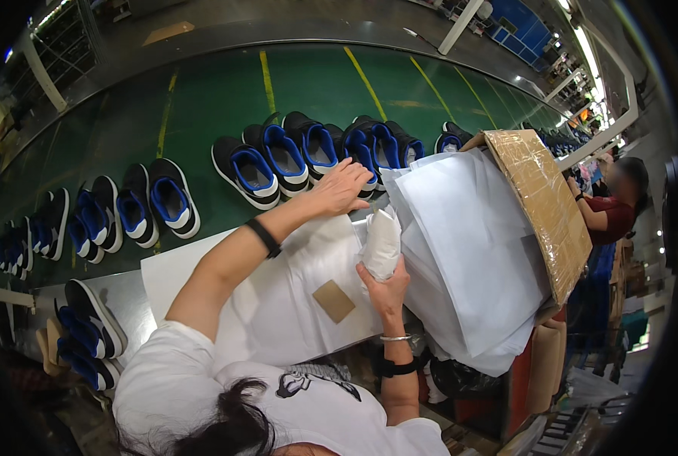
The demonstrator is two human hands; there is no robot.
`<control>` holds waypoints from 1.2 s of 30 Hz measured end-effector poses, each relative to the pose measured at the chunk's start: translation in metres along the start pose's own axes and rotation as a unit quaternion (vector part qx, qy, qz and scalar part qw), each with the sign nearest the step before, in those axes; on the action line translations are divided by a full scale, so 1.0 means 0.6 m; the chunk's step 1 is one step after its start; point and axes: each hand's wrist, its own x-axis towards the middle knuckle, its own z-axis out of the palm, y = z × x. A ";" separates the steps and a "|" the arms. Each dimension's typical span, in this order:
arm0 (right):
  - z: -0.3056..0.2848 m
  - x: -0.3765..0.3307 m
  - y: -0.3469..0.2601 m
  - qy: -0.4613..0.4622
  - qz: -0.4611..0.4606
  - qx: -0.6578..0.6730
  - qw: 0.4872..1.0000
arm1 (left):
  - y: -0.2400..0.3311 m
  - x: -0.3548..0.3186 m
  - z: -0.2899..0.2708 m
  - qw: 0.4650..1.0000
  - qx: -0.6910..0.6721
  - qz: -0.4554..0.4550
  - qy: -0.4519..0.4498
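My right hand (387, 287) is closed round the lower end of a wad of crumpled white paper (382, 242), held upright over the work surface. My left hand (344, 188) reaches forward with its fingers stretched out. It is at the heels of a row of black shoes with blue lining and white soles, close to one shoe (317, 148); whether it touches one I cannot tell. Under my left forearm lie white paper sheets (278, 311), with a small brown cardboard piece (333, 302) on top.
A green conveyor belt (217, 91) with yellow cross lines carries several shoes. To the right, a big stack of white paper (468, 251) leans against a taped cardboard box (540, 205). Several shoes (95, 319) stand at the left. Another person (612, 209) is at the far right.
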 end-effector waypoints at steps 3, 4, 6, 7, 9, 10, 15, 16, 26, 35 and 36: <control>-0.002 0.020 -0.008 0.003 0.012 0.013 1.000 | -0.043 0.017 0.039 0.981 0.150 -0.011 -0.123; -0.005 0.027 -0.005 0.002 0.013 0.007 1.000 | -0.055 0.017 0.044 0.982 0.146 -0.013 -0.120; -0.010 0.029 0.007 0.000 0.010 0.008 1.000 | -0.068 0.011 0.043 0.972 0.181 0.020 -0.149; -0.013 0.028 0.011 0.001 0.013 0.005 1.000 | -0.071 0.009 0.036 0.972 0.198 0.052 -0.118; -0.022 0.025 0.020 -0.008 0.023 -0.018 1.000 | -0.080 -0.013 0.000 0.971 0.190 0.022 -0.144; -0.026 0.033 0.026 -0.013 0.021 -0.018 1.000 | -0.092 -0.026 -0.023 0.967 0.192 -0.012 -0.168; -0.048 0.041 0.031 -0.035 0.004 -0.051 0.998 | -0.129 -0.102 -0.147 0.950 0.242 -0.016 -0.195; -0.050 0.043 0.033 -0.033 0.007 -0.051 0.998 | -0.135 -0.104 -0.152 0.943 0.229 -0.037 -0.237; -0.036 0.029 0.007 -0.036 -0.035 -0.029 0.998 | -0.132 0.163 0.075 0.921 -0.034 -0.384 -0.046; -0.010 0.076 -0.058 -0.013 -0.152 -0.107 0.982 | -0.093 0.081 0.066 0.913 -0.025 -0.407 0.024; 0.004 0.090 -0.060 -0.017 -0.154 -0.100 0.983 | -0.074 0.062 0.046 0.914 -0.025 -0.405 0.009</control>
